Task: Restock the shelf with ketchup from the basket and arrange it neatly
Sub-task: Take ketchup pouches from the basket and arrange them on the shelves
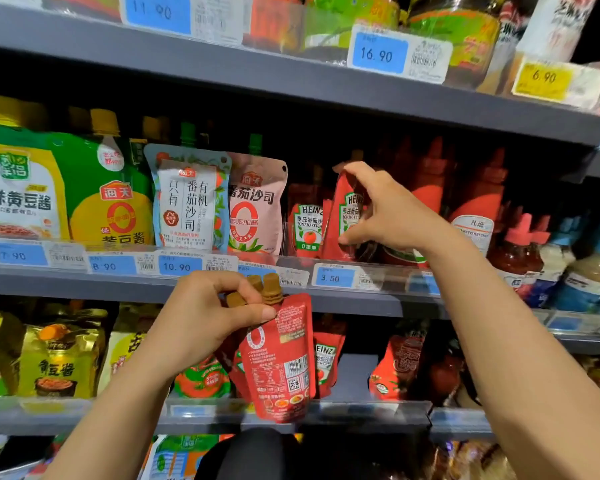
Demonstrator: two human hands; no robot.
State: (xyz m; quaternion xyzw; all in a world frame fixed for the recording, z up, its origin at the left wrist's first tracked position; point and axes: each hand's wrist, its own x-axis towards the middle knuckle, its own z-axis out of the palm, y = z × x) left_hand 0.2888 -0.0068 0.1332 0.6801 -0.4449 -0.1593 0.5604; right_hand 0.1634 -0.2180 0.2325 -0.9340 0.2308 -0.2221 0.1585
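Left hand [201,317], lower centre of frame, grips a bunch of red ketchup pouches [279,358] by their brown caps. Right hand [381,209], centre right, pinches a Heinz ketchup pouch [343,216] standing on the middle shelf [326,299].

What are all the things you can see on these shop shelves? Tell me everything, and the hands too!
Heinz ketchup pouches: two, red, middle shelf, right one held.
Spouted ketchup pouches: a bunch, count unclear, red with brown caps, held before the lower shelf.
Pale pouches: two, blue-white and pink, middle shelf, left of Heinz.
Bean paste bags: two, yellow and green, middle left.
Red squeeze bottles: several, middle right.
Price tags: mostly blue, one yellow, shelf edges.
Jars: green-labelled, top shelf.
Left hand: grips the spouts.
Right hand: fingers pinch the Heinz pouch top.
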